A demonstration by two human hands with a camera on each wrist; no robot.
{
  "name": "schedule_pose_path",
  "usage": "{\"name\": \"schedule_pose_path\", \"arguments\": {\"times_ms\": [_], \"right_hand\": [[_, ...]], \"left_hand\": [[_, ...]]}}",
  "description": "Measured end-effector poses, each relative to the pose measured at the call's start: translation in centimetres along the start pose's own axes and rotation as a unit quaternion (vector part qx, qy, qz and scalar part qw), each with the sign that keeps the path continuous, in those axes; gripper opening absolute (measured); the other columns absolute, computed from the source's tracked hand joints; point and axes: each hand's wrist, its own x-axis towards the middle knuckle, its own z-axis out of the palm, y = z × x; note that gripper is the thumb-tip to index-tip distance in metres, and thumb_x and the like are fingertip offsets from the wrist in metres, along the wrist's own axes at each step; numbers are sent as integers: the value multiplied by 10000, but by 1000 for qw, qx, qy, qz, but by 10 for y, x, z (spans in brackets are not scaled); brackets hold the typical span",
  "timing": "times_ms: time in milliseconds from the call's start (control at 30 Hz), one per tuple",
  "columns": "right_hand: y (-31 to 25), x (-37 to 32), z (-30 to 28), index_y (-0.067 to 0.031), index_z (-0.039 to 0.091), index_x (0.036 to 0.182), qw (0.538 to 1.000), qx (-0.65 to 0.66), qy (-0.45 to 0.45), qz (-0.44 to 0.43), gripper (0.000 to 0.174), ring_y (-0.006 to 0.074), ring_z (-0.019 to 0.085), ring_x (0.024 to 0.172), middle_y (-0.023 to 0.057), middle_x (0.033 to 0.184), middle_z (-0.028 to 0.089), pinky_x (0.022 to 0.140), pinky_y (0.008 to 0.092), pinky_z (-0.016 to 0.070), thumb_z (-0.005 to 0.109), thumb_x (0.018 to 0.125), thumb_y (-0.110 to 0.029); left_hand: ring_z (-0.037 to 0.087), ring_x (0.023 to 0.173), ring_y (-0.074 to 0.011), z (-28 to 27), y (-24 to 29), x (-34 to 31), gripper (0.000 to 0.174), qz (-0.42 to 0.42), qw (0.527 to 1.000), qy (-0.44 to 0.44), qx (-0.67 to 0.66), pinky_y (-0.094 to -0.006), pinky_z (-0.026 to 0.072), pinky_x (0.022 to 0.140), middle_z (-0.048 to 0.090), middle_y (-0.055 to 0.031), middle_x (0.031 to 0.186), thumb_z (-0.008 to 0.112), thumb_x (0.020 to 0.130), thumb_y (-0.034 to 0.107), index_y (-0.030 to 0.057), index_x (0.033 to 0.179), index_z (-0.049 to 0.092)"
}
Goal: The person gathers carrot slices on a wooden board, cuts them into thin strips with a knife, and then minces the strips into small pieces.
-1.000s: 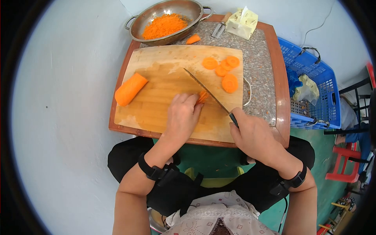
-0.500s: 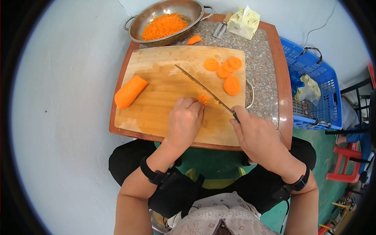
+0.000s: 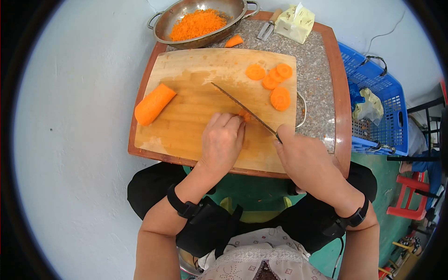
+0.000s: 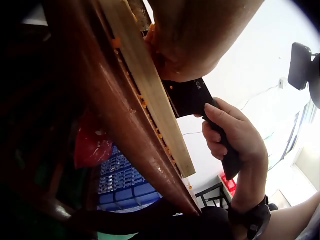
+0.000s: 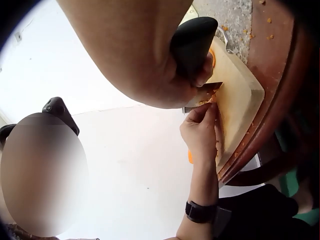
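Note:
On the wooden cutting board (image 3: pixel 186 147), my left hand (image 3: pixel 221 140) pinches a small bundle of thin carrot strips (image 3: pixel 244 115) under bent fingertips. My right hand (image 3: pixel 308 156) grips the black handle of a broad kitchen knife (image 3: pixel 238 101). Its blade runs diagonally across the board, right at the strips beside the left fingertips. In the right wrist view, carrot bits cling to the blade (image 5: pixel 202 95). A thick carrot chunk (image 3: pixel 155 105) lies at the board's left side. Several round carrot slices (image 3: pixel 280 99) lie at its far right, some overlapping.
Behind the board stands a metal two-handled pan (image 3: pixel 235 14) holding finely cut carrot (image 3: pixel 196 25). A carrot end (image 3: pixel 234 41), a wooden-handled peeler (image 3: pixel 267 30) and a tissue pack (image 3: pixel 295 23) lie nearby. A blue plastic basket (image 3: pixel 396 93) stands right of the table; a wall rises at left.
The knife swung slightly left, clear of the strips, then came back against them. My left hand stays on the strips. The chunk and slices keep their places on the board.

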Motion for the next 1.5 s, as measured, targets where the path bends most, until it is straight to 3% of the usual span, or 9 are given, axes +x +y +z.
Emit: {"name": "schedule_pose_path", "arguments": {"times_ms": [1500], "right_hand": [[-2,10,2,-7,475,872,1000,5,10,-4,188,373,620,561,191,583,581,506,451,494,541,947,-166]], "left_hand": [[584,711,-298,0,1,0,78,14,999,6,31,-376,489,635,621,-116,748,718,710,-7,4,771,672]]}}
